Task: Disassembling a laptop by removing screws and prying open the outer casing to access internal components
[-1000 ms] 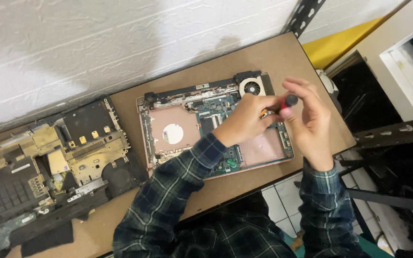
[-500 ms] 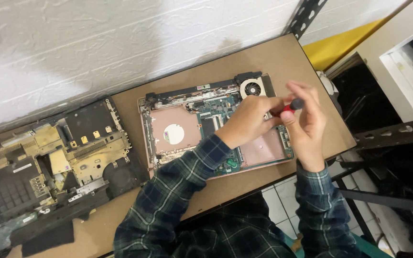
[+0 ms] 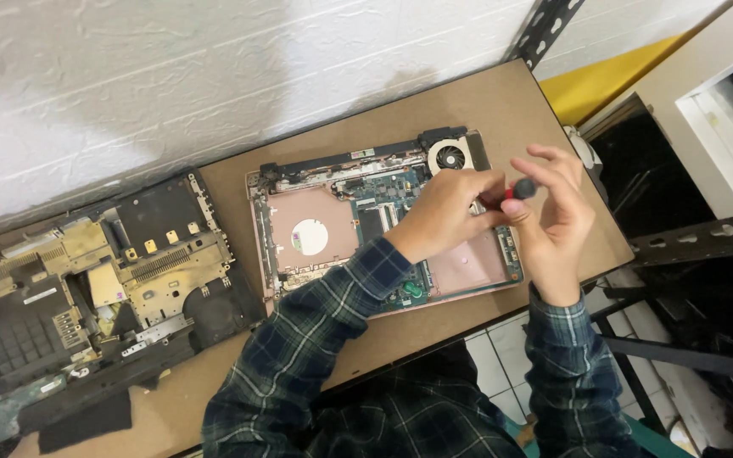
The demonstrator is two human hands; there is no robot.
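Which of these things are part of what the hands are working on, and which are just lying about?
In use:
left hand
right hand
screwdriver
pink laptop base

Lying about:
black chassis
metal bracket
black scrap

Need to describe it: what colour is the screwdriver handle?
Red and black screwdriver handle, clearest in the head view.
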